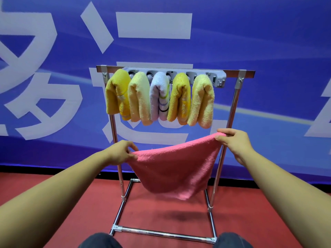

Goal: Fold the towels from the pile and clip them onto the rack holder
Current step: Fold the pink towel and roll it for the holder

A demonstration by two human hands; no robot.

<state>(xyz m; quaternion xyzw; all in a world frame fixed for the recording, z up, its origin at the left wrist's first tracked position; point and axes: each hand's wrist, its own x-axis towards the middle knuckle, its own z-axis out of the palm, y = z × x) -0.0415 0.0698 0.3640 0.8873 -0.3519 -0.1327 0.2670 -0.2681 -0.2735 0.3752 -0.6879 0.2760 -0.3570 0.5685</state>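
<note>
Knees (100,241) framing the rack holder's (164,235) base; pink towel (176,170) stretching between both hands.
Left hand (120,152) and right hand (234,140) are pinching its upper corners; top edge running left-right, rising rightward; lower corner hanging downward.

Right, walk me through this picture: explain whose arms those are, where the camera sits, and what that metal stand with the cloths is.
There is one picture, taken by a camera worn on a person's head, looking forward and down. The two bare arms are that person's own. The left hand and the right hand each pinch an upper corner of a pink terry towel, which hangs spread between them, not yet folded. Behind it stands a chrome tube rack on a red floor. Across its top runs a grey plastic clip holder. Five folded towels hang from it: four yellow towels and one white striped towel. The holder's right end is bare. Behind is a blue banner.
</note>
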